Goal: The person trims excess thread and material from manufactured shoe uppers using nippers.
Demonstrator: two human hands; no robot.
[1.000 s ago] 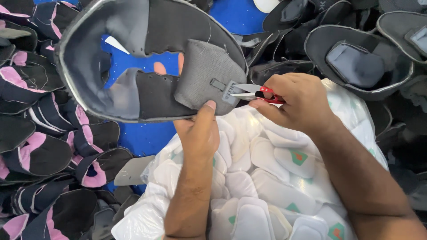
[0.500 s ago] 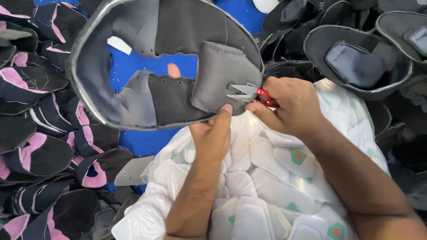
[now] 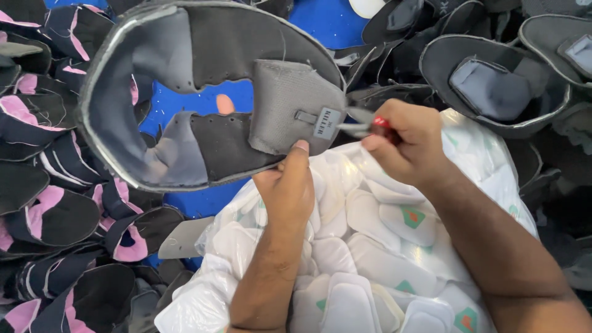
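Observation:
My left hand pinches the lower edge of a grey and black shoe upper, thumb pressed just below its grey padded tongue, which carries a small white label. A fingertip shows through the upper's opening against blue behind. My right hand grips small red-handled thread snips, their metal blades right at the tongue's right edge beside the label.
A clear plastic bag of white insoles lies under both forearms. Black and pink shoe uppers are piled at the left. Dark grey uppers are heaped at the upper right. A blue surface shows behind.
The upper has turned and shifted right, so the tongue's label now faces me. My right hand with the snips stays at the tongue's edge; my left thumb moved under the tongue.

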